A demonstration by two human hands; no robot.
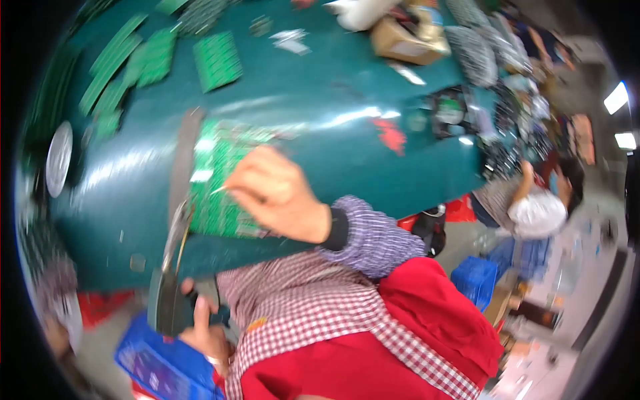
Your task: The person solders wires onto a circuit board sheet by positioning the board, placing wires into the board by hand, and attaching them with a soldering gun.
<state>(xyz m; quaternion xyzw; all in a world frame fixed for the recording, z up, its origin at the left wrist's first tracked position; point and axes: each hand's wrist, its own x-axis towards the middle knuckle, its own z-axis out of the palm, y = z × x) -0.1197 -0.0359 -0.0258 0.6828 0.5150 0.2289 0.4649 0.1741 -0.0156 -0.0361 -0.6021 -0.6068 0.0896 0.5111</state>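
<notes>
A panel of green circuit boards point(223, 167) lies on the teal table in front of me, blurred by motion. Above it hovers my right hand point(270, 193), pinched on a thin pale sliver point(220, 189) whose kind I cannot make out. My left hand point(208, 337) grips a dark-green hand tool with a long metal nose point(167, 300), which resembles a soldering gun. Its nose points up to the panel's lower left corner. A brown strip point(183, 167) runs along the panel's left edge.
More green boards point(157, 57) lie at the far left, near a round silvery dish point(59, 159). A cardboard box point(408, 40), red scraps point(390, 137) and bagged parts point(470, 53) are farther right. A blue crate point(167, 363) stands below left. Other people sit at both sides.
</notes>
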